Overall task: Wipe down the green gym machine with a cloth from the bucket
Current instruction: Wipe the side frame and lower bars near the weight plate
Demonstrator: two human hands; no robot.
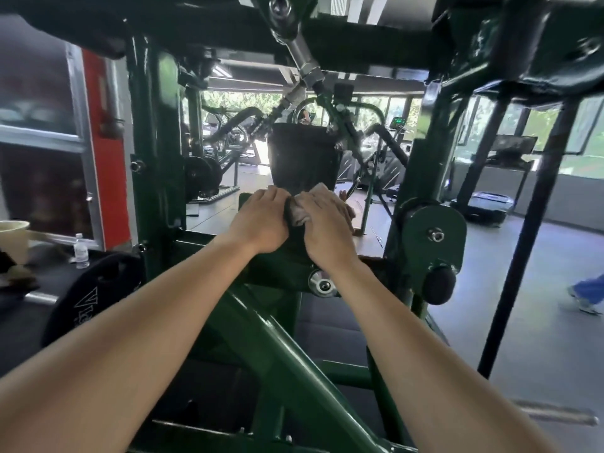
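Both my hands are out in front, side by side on a dark part of the green machine (261,325), low in its frame. Right hand (323,227) lies flat on the cloth (299,215), fingers fairly straight and spread, pressing it down, not closed around it. The cloth is pale and bunched, mostly under my right palm, with its crumpled edge showing in the gap between the two hands. Left hand (258,220) is just beside it, touching the cloth's edge; the fingers bend down over the far side of the dark part and their tips are hidden, so I cannot tell if they clamp anything. Straight beyond my knuckles stands a black pad (302,158), upright, close to the fingertips. Below my right wrist is a silver bolt (322,284) on the frame. Far off to my left, well apart from the grip, a cream bucket (13,237) sits at the picture's edge, a small water bottle (81,251) near it, and a black weight plate (88,299) closer to my left forearm. Far right, on the grey floor, a person's leg (588,292) in blue.
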